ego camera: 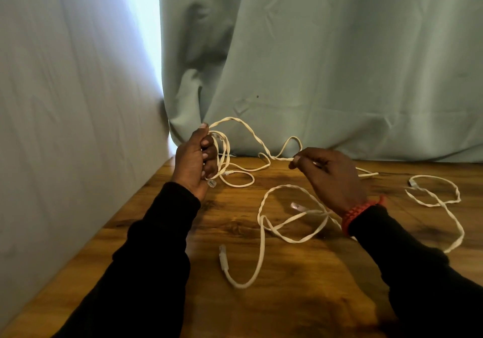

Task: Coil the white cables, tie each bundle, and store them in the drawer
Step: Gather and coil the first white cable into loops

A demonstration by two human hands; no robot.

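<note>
Fingers of left hand (194,158) grip coiled flat white cable (224,152); right hand (332,178) pinches its strand; second loose white cable (261,235) lies on wooden table (300,298).

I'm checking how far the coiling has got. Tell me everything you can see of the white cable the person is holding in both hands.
The flat white cable looks like twisted plastic ribbon with a clear plug at one end. The left hand grips a few gathered loops, with the plug poking out below the fist. From there a strand arcs up and across to the right hand, which pinches it. Slack loops sag onto the wooden table. No tie is visible.
</note>
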